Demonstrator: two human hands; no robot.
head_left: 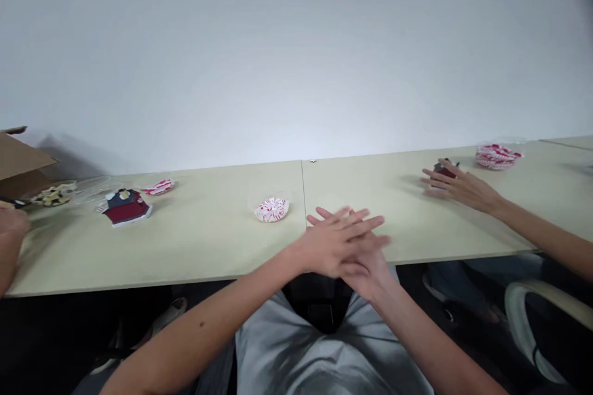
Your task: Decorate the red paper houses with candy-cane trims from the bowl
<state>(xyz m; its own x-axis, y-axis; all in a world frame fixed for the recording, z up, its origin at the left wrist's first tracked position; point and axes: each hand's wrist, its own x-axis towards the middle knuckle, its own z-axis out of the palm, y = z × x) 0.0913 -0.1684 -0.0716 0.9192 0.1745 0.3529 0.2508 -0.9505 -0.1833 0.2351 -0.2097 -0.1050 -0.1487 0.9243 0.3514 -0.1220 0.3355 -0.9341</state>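
Note:
My left hand (334, 245) lies across the top of my right hand (369, 273), over the table's front edge. The left hand's fingers are spread and stretched out to the right. Beneath it the right hand is partly hidden, with its fingertips stretched out past the left hand's far side. The two hands touch each other, and neither holds anything that I can see. Nearest to them, a little to the left, stands a small clear dish of white pieces with red marks (272, 210) on the table (208, 241).
Leftward are a dark red and navy house-shaped piece (125, 208), red-and-white pieces (160, 187), beige pieces (54, 195), a cardboard box (23, 157) and a co-worker's hand (12, 222). On the right, another person's hand (466, 188) covers a dark red object (443, 170) beside red-and-white pieces (498, 158).

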